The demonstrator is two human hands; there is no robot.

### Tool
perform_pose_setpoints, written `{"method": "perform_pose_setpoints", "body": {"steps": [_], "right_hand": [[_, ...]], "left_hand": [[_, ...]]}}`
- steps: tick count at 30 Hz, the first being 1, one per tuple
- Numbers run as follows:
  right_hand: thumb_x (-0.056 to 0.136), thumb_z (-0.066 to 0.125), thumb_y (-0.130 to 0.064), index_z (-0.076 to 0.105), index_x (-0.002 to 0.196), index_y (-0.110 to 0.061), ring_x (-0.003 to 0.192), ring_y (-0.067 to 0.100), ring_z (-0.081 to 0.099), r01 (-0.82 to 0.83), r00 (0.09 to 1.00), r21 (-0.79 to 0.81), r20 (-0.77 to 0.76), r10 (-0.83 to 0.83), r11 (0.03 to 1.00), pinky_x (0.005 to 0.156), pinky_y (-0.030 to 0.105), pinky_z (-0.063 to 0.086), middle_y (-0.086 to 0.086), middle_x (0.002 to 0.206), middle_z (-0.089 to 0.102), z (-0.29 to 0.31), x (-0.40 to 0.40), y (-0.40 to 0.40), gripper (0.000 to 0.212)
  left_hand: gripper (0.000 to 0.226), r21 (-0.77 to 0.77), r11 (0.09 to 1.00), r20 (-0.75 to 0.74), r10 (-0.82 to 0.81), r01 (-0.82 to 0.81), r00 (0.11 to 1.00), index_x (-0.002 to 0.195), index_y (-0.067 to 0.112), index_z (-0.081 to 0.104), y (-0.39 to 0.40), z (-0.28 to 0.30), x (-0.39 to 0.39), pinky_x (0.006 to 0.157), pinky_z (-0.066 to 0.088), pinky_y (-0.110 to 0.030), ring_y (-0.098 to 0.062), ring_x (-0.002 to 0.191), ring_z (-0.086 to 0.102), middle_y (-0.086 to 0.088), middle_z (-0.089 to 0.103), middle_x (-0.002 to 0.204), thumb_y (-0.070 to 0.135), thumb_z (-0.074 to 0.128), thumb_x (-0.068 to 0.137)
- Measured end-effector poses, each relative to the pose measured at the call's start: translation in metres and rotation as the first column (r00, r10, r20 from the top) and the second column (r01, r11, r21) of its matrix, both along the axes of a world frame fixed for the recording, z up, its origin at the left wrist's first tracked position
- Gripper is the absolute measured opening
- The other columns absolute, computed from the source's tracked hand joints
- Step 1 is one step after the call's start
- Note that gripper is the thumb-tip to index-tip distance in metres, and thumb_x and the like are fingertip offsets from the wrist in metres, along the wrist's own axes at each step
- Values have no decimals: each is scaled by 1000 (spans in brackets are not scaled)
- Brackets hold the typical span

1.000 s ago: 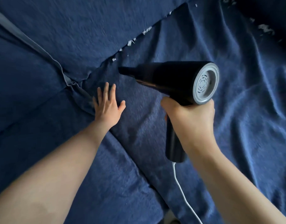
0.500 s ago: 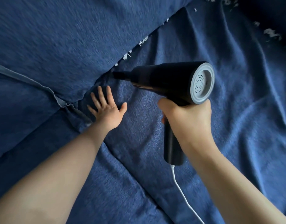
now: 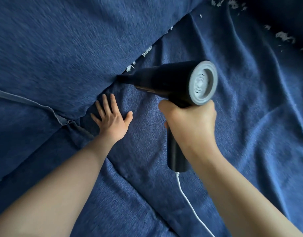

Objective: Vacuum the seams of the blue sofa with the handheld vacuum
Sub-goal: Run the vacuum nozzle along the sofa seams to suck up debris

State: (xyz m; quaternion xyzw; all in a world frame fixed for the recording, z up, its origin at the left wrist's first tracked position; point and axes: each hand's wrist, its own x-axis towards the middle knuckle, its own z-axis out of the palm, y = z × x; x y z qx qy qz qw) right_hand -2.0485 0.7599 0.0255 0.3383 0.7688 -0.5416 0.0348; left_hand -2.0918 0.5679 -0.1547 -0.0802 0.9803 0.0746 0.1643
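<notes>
While the right hand (image 3: 190,122) wraps all its fingers tight around the grip of the black, barrel-bodied handheld vacuum (image 3: 166,81), the left hand (image 3: 111,120) lies flat with its fingers spread wide, holding nothing, palm down on the dark blue woven sofa fabric (image 3: 241,117). Up from the right fingers the vacuum's barrel runs away to the left, its grey round rear vent (image 3: 203,82) facing the camera and its narrow nozzle (image 3: 120,77) reaching the seam (image 3: 147,53) where the seat cover meets the back cushion (image 3: 70,40); whether the tip touches the cloth cannot be told through the blur. Just beyond the left fingertips the same seam runs on, so this hand seems to be pressing the cover taut beside the nozzle. Below the right fingers the handle ends in a thin white cord (image 3: 190,204) trailing toward the viewer. Farther along the seam, past the nozzle, small white scraps of debris (image 3: 147,51) lie in the crease, with more (image 3: 284,38) scattered well away at the far right. Judging by this, the seam pass is under way with much left. The next move calls for sliding the nozzle up along the crease toward the scraps, keeping it low in the fold, with the left hand following to hold the fabric flat.
</notes>
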Motion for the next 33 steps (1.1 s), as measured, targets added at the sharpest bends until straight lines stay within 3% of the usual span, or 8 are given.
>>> {"method": "perform_pose_setpoints", "body": {"steps": [5,11,14,17,20,22,26,33], "right_hand": [[73,76,-26,60,63,-11,70,26,68,32,999,-23,29,-32,999,69,36,58,4,62,68,-2,-7,-5,24],[76,75,-30,49,59,-17,51,8,45,65,998,-41,24,-64,997,48,10,36,-6,54,51,-13,-16,-18,34],[75,74,-28,53,60,-14,56,11,53,87,995,-66,50,-84,994,55,19,41,-4,55,56,-17,-13,-15,29],[73,75,-26,61,65,-10,71,29,68,115,992,-71,54,-111,991,68,36,56,5,61,68,-11,-1,-3,23],[74,76,-26,57,61,-13,71,31,70,123,992,-55,24,-122,991,72,43,60,4,59,67,-6,4,9,25],[70,74,-29,57,60,-16,72,32,71,128,992,-53,23,-127,990,73,44,60,2,58,66,-8,4,14,24],[69,75,-27,61,63,-13,71,30,69,147,989,-76,40,-145,986,68,40,59,5,60,68,-10,0,14,20],[70,74,-28,60,60,-15,63,24,63,212,975,-144,101,-199,966,59,30,50,2,60,67,-18,-14,11,22]], "left_hand": [[92,-27,1000,-3,-10,10,1000,155,14,0,0,-1,0,111,6,-68,-36,147,-6,-10,-6,162,57,46,88],[91,-53,999,2,-11,11,1000,155,14,-1,2,-1,1,111,6,-68,-37,147,-6,-11,-5,162,54,47,89],[90,-54,999,2,-6,6,1000,155,15,1,3,0,0,111,7,-68,-36,147,-4,-11,-4,162,55,47,89],[90,-38,999,4,4,-4,1000,155,15,2,1,-1,2,111,7,-68,-37,147,-3,-10,-4,162,54,49,89],[88,-19,999,-18,-45,45,999,155,16,2,3,3,-5,111,7,-68,-39,147,-3,-12,-9,161,49,52,90],[88,-1,996,-24,-94,94,995,155,17,1,18,4,-20,112,5,-67,-36,147,-4,-12,-9,161,49,51,91],[91,-65,998,84,-18,24,996,154,22,-11,51,3,-44,109,0,-72,-39,146,-12,-9,-16,161,61,41,90],[93,-91,995,56,-24,29,998,154,23,-10,51,-3,-43,108,1,-73,-41,145,-10,-10,-13,161,58,46,87]]}}
